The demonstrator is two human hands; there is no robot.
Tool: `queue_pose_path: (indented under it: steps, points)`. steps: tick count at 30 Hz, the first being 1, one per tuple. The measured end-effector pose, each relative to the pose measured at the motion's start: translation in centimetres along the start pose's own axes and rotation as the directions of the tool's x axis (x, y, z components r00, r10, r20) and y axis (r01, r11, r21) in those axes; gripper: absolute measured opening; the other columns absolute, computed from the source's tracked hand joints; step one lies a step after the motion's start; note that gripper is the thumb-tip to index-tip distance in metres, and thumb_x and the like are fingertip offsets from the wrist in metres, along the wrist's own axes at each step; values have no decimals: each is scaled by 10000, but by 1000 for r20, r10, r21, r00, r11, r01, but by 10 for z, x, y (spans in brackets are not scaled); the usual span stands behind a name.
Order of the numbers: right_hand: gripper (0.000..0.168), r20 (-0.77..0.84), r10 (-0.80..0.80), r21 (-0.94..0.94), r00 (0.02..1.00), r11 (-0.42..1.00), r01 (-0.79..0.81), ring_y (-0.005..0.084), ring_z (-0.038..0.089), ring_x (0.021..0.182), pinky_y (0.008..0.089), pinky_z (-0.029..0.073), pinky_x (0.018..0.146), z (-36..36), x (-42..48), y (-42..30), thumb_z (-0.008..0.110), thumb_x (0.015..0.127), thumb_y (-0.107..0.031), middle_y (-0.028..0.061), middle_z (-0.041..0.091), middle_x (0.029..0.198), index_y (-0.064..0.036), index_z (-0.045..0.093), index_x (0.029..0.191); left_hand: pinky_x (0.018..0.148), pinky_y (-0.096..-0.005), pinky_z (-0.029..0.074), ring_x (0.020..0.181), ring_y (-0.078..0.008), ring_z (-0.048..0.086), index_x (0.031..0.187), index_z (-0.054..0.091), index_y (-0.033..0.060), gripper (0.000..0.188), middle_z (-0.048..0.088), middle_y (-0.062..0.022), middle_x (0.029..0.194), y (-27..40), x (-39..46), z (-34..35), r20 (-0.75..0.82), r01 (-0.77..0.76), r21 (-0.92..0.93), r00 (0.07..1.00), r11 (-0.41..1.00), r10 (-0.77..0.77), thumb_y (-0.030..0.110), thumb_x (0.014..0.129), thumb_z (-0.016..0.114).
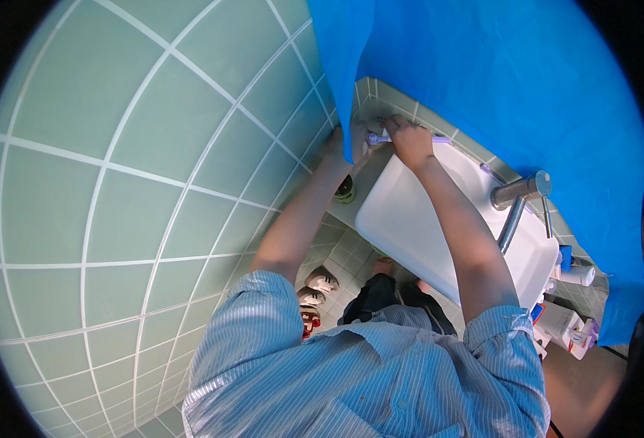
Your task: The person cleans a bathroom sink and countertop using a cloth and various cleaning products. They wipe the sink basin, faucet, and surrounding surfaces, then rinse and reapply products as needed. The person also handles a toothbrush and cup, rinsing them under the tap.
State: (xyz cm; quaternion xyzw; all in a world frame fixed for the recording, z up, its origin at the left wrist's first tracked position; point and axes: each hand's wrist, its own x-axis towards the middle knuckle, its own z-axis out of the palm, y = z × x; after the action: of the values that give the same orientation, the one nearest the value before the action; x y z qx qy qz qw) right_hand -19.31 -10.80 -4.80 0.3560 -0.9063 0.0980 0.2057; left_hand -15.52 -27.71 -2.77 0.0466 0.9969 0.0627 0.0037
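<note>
At the far left corner of a white washbasin (409, 219), both my hands are close together. My right hand (413, 143) is over the basin's corner with its fingers bent. A slim purple plastic handle (441, 140) runs beneath it, and a purple end (375, 139) shows on its left side. Whether the fingers grip this piece or only cover it cannot be made out. My left hand (359, 137) is beside the tiled wall, partly behind a hanging blue plastic sheet (347, 109). Its fingers and anything in them are unclear.
A dark-topped green jar (345, 190) stands on the ledge below my left forearm. The metal faucet (519, 189) rises at the basin's right rear. Bottles (576, 275) and boxes (560, 320) crowd the right side. Shoes (322, 280) lie on the floor by the green-tiled wall (152, 213).
</note>
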Motion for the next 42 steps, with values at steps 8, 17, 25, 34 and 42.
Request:
queue_pose_path:
  steps: [8, 17, 25, 34, 42]
  points:
    - [255, 165, 52, -4, 985, 999, -52, 264, 668, 762, 402, 539, 622, -11, 12, 3, 524, 807, -99, 69, 613, 1026, -144, 615, 1041, 789, -416, 495, 971, -322, 587, 953, 640, 86, 184, 608, -148, 1019, 16, -26, -16, -82, 278, -103, 954, 955, -287, 125, 775, 617]
    - [246, -19, -23, 76, 1000, 997, 25, 279, 658, 732, 399, 533, 590, -47, 4, -6, 629, 733, -92, 55, 602, 1000, -122, 583, 973, 786, -435, 488, 940, -331, 596, 795, 629, -17, 195, 599, -178, 989, 59, -82, -9, -37, 80, -221, 995, 972, -91, 171, 801, 580]
    - [325, -109, 20, 83, 994, 996, -11, 300, 639, 734, 415, 515, 592, -92, -8, -4, 687, 688, -97, 32, 599, 1002, -137, 572, 990, 871, -441, 469, 1005, -346, 581, 825, 681, 6, 240, 649, -195, 933, 55, -2, 47, -46, 210, -398, 968, 893, -248, 196, 799, 537]
    - [387, -48, -15, 29, 999, 999, 16, 307, 628, 795, 412, 510, 602, -96, 4, -8, 722, 655, -78, 53, 607, 997, -136, 584, 1011, 1039, -510, 283, 1171, -401, 494, 1159, 587, 42, 437, 580, -205, 1193, 26, 78, 146, 0, 72, -209, 997, 975, -74, 335, 891, 406]
    - [386, -61, -13, 24, 998, 1000, 15, 291, 628, 773, 394, 504, 593, -95, -1, 7, 721, 651, -63, 33, 609, 991, -161, 601, 1004, 1079, -493, 270, 1270, -402, 402, 1274, 509, 12, 514, 430, -236, 1363, 51, 64, 110, 256, 226, -384, 958, 895, -132, 352, 918, 359]
